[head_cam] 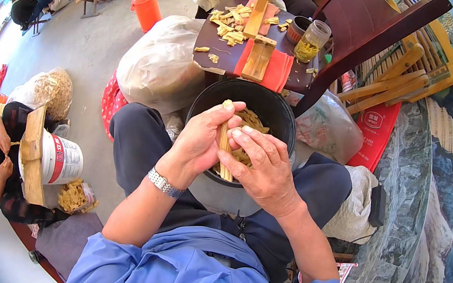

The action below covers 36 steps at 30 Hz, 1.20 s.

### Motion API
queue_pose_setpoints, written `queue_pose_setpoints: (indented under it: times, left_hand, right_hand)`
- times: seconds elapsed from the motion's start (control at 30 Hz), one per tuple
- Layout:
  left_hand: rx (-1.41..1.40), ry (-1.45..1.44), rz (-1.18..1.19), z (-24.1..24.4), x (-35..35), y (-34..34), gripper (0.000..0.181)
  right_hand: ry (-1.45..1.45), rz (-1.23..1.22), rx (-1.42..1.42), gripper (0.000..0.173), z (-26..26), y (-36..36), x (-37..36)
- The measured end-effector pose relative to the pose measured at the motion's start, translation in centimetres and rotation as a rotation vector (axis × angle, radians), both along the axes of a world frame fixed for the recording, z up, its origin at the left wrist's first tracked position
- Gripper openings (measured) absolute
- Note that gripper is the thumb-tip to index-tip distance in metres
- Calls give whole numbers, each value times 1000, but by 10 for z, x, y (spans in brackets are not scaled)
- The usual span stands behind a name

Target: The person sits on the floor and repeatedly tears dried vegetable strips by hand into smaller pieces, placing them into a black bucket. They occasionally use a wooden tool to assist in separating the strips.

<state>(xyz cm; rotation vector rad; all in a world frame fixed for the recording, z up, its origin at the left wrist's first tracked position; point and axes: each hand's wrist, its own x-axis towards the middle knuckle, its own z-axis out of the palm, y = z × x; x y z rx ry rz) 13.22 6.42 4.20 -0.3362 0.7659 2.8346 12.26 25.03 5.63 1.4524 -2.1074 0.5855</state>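
Observation:
My left hand (199, 138) holds a yellow, fibrous dried strip (225, 173) lengthwise, its upper end showing by the thumb. My right hand (265, 170) closes on the same strip from the other side. Its thumb lies across the strip, and its fingertips meet those of my left hand, hiding part of the strip. Both hands are over a black bucket (212, 95) that stands between my knees. Inside the bucket lie many similar yellow-brown pieces (257, 120), partly covered by my hands.
Beyond the bucket, a dark chair seat (217, 56) bears yellow pieces (232, 21), a wooden block (259, 58) on red cloth, and a glass jar (312, 40). A stuffed plastic bag (161, 61) and orange flask (146, 8) stand left. Another person sits by a white bucket (68, 159).

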Motion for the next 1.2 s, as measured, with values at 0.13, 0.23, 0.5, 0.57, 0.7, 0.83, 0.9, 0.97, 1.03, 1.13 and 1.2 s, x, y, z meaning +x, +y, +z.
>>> queue_pose_setpoints:
  times: [0.13,0.23,0.5,0.57,0.7,0.83,0.9,0.97,1.03,1.13,1.2]
  left_hand:
    - [1,59,-72,-8,1,-8,32]
    - [-119,45,-238,-6,11,-6,33]
    - [-641,62,-630,12,29,-4,16]
    - [-944,171,-741,19,25,-9,18]
    - [-1476,583,-764,8,26,-8,15]
    - [-1697,625,-691,23,31,4,12]
    - [-1732,621,-663,24,34,7,11]
    - [-1737,626,-598,24,39,6,13]
    - [-1728,583,-512,18,45,7,16]
    - [-1655,589,-369,21,46,7,21]
    - [-1548,643,-410,10,47,4,22]
  right_hand:
    - [-67,70,-53,27,9,-5,-1]
    - [-262,180,-226,19,21,-16,2]
    - [-727,53,-416,8,18,-22,8]
    - [-699,-15,-409,10,8,-18,6]
    - [-688,-143,-450,13,-12,-23,18]
    - [-941,-351,-280,26,-28,-4,31]
    - [-1053,-385,-264,27,-31,4,35]
    - [-1184,-341,-283,27,-40,10,33]
    - [-1317,-281,-259,30,-49,17,27]
    - [-2033,-6,-389,29,-45,20,23]
    - [-2206,99,-409,29,-51,23,26]
